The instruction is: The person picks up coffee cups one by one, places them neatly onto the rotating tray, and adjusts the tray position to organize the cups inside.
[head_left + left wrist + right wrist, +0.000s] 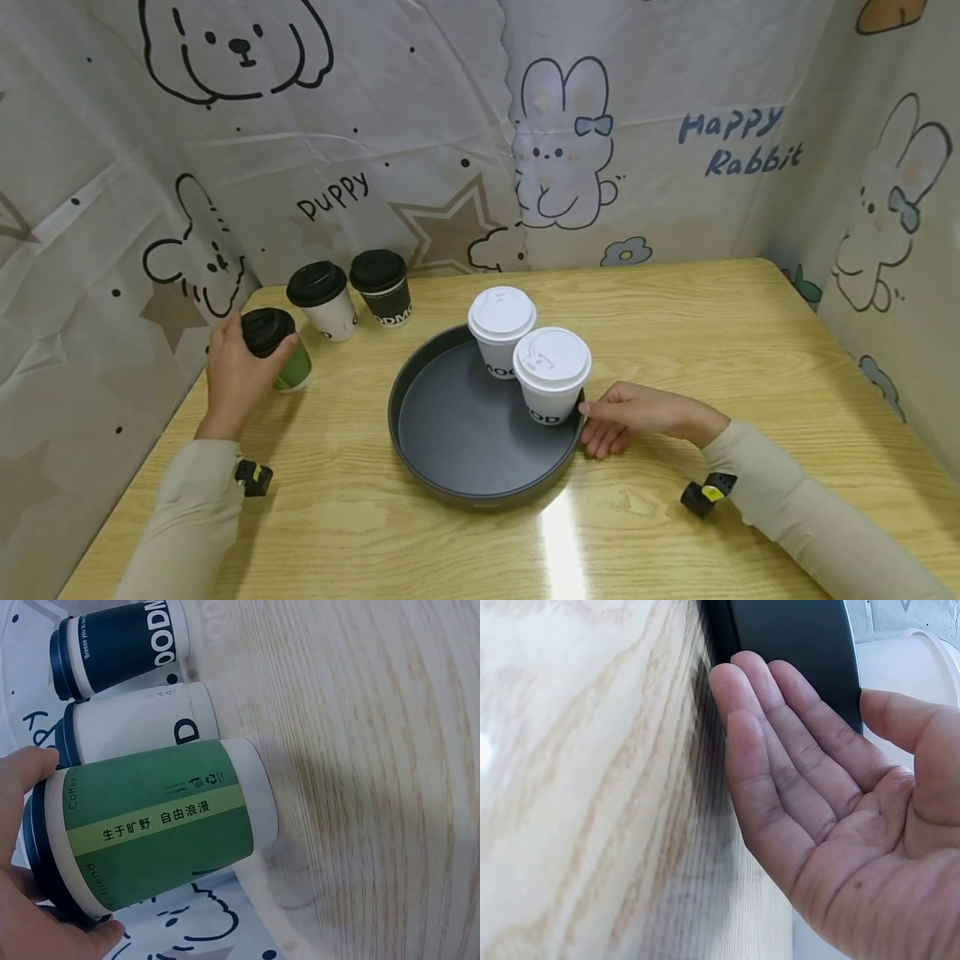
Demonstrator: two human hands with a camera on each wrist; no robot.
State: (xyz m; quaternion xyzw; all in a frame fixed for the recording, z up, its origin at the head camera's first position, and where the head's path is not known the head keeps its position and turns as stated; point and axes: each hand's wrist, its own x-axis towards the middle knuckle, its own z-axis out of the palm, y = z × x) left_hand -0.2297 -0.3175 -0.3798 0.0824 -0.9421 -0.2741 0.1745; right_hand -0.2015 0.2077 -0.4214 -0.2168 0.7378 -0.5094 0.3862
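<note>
Green cup (288,354), upright left of the tray (420,433), sits in the left hand's (236,375) grip; right hand (626,417) flat-fingered at the tray's right rim.

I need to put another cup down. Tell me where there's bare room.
Free: the tray floor, left and front of the two white-lidded cups; the table right of the tray. Crowded: the back-left corner, where the left hand grips the green cup beside two black-lidded cups; the right hand lies against the tray's right rim.
</note>
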